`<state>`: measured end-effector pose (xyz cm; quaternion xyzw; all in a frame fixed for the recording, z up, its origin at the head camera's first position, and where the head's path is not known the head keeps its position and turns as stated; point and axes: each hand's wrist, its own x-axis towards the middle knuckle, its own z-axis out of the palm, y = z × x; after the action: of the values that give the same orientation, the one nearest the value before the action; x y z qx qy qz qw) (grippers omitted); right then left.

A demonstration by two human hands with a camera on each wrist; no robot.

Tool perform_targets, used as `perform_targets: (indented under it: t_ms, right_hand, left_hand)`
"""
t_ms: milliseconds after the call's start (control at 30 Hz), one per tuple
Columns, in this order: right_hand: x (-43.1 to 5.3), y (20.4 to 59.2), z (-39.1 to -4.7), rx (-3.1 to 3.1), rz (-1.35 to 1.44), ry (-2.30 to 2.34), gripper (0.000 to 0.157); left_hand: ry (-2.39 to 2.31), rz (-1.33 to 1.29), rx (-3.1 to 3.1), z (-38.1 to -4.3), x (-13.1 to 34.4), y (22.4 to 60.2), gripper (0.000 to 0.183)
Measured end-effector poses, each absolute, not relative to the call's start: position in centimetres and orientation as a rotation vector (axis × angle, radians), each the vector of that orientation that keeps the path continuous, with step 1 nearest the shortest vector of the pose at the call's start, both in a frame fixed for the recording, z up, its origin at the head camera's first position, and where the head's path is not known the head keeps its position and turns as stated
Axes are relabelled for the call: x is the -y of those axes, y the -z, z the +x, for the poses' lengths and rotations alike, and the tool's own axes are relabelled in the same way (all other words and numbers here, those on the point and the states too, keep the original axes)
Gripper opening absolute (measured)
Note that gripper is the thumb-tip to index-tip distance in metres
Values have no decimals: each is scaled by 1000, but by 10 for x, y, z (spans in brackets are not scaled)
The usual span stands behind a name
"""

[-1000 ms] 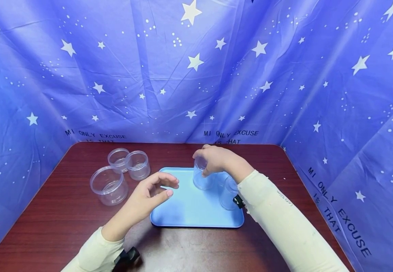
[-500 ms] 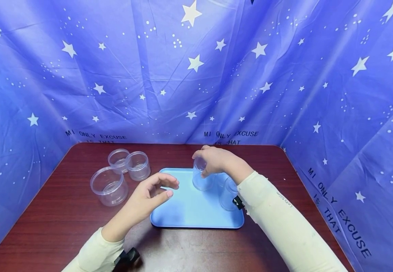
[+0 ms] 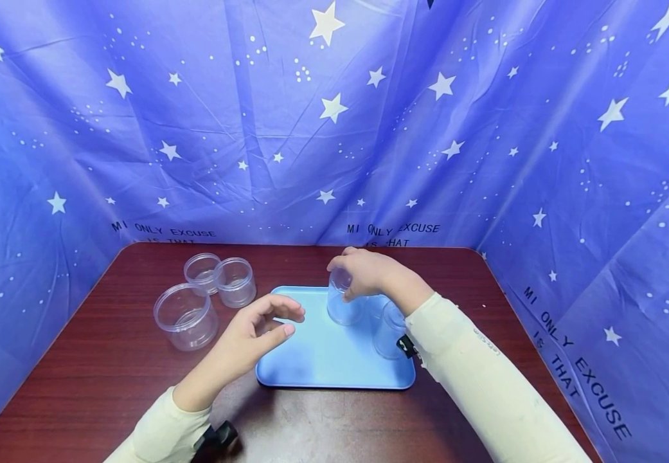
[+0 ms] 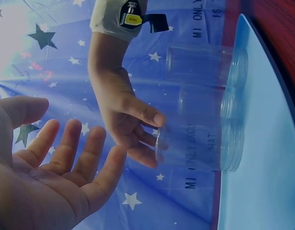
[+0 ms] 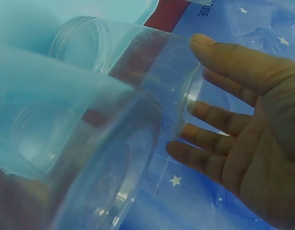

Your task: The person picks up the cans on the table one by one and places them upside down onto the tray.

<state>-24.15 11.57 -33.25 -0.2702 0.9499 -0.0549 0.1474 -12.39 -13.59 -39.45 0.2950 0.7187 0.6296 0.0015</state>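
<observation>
My right hand (image 3: 369,270) reaches over the far side of the light blue tray (image 3: 322,370), thumb and fingers around the upper end of a clear plastic jar (image 3: 342,310). The left wrist view shows this jar (image 4: 195,148) upside down, its threaded rim on the tray. A second clear jar (image 3: 387,337) stands at the tray's right, partly behind my right wrist. A third jar (image 4: 202,99) shows between them in the left wrist view. My left hand (image 3: 259,325) hovers by the tray's left edge, fingers loosely bent and holding nothing.
Left of the tray, a wide clear jar (image 3: 186,318) and two smaller ones, a rear jar (image 3: 201,273) and a front jar (image 3: 234,283), stand mouth up on the dark red wooden table (image 3: 103,334). A blue star-printed curtain (image 3: 288,128) encloses the table's back and sides.
</observation>
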Motion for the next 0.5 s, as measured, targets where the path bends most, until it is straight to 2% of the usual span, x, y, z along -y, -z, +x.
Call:
perform_targets:
  t_ms: [233, 500]
  right_hand:
    - [-118, 329, -240, -2770, -846, 176, 63]
    - [-125, 320, -230, -2827, -921, 262, 52]
  left_hand:
    - [-1983, 929, -2248, -124, 136, 395, 27]
    - [-1988, 925, -2245, -124, 136, 395, 26]
